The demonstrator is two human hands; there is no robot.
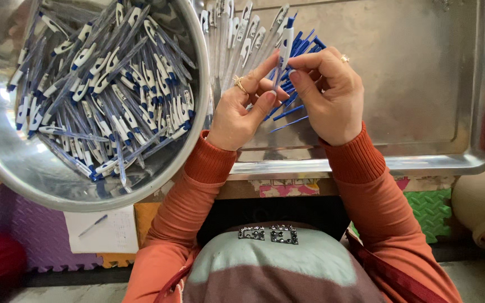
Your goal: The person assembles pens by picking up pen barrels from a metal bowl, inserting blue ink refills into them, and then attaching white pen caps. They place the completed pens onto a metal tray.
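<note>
Centre of the frame, the left hand [241, 115] and right hand [328, 95] meet on one pen [285, 47], white with a blue tip, held upright; both grips are closed on it by thumb and forefinger. Two rings show, one on each hand. Behind the hands, a loose pile of blue refills [297, 84] lies on the steel tray [422, 101], which fills the upper right; the refills are too tangled to count. A row of about a dozen clear barrels [237, 39] lies at top centre. Upper left, one round steel bowl [40, 179] holds dozens of finished pens [102, 84]. Below, foam floor mats [430, 210] in green and purple, and one paper sheet [99, 230].
</note>
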